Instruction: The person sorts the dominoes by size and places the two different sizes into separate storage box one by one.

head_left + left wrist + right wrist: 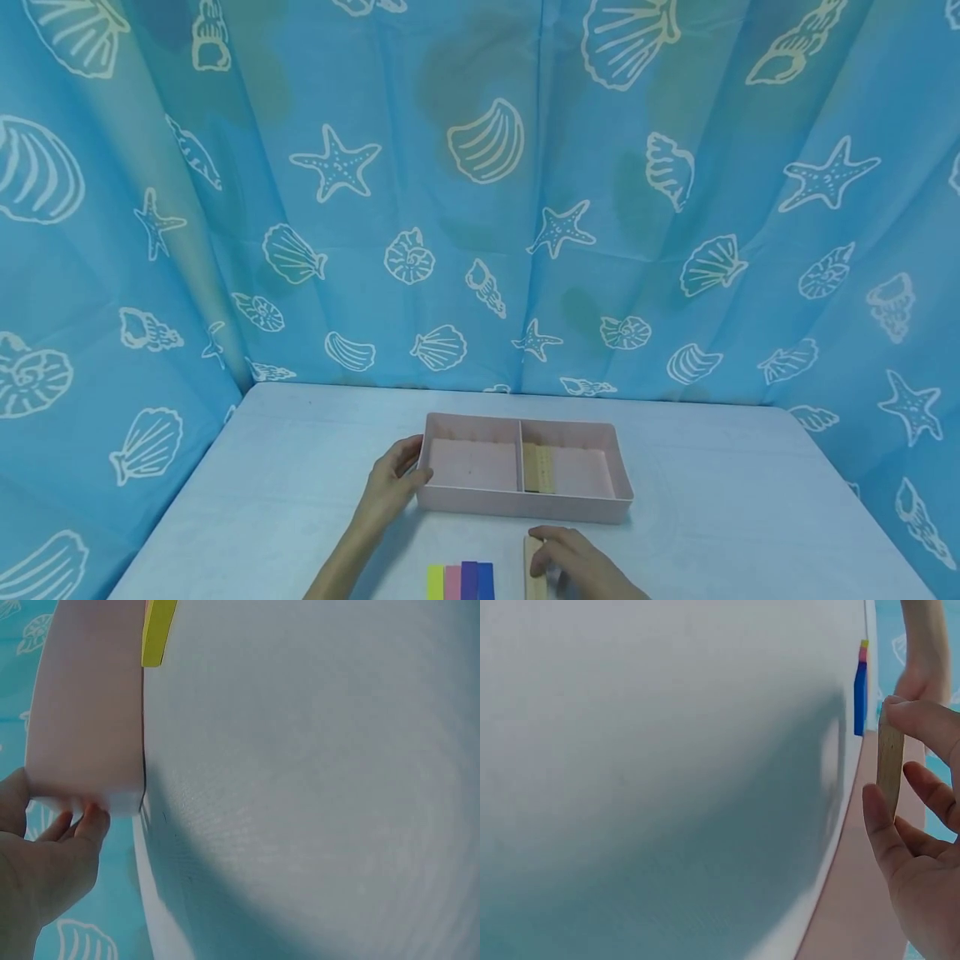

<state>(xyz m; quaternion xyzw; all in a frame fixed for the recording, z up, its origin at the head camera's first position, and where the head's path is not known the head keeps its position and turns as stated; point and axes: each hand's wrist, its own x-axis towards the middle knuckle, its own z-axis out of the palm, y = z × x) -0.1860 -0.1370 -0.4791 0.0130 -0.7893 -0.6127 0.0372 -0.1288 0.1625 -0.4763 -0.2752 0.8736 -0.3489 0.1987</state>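
Note:
A pale pink two-compartment box [525, 504] lies across the white table. My left hand [392, 483] holds its left end, thumb at the rim and fingers against the end wall; the left wrist view shows these fingers [94, 817] on the box end. Light wooden strips [538, 468] lie in the right compartment, beside the divider [519, 458]. In front of the box my right hand [573, 558] grips another wooden strip [534, 575]. The right wrist view has this wooden strip [889, 761] between thumb and fingers.
Near the front edge of the view, yellow [436, 582], pink [453, 582], purple [469, 579] and blue [486, 580] strips lie side by side, left of my right hand. A blue curtain [450, 292] with white shell prints hangs behind and beside the white table [712, 492].

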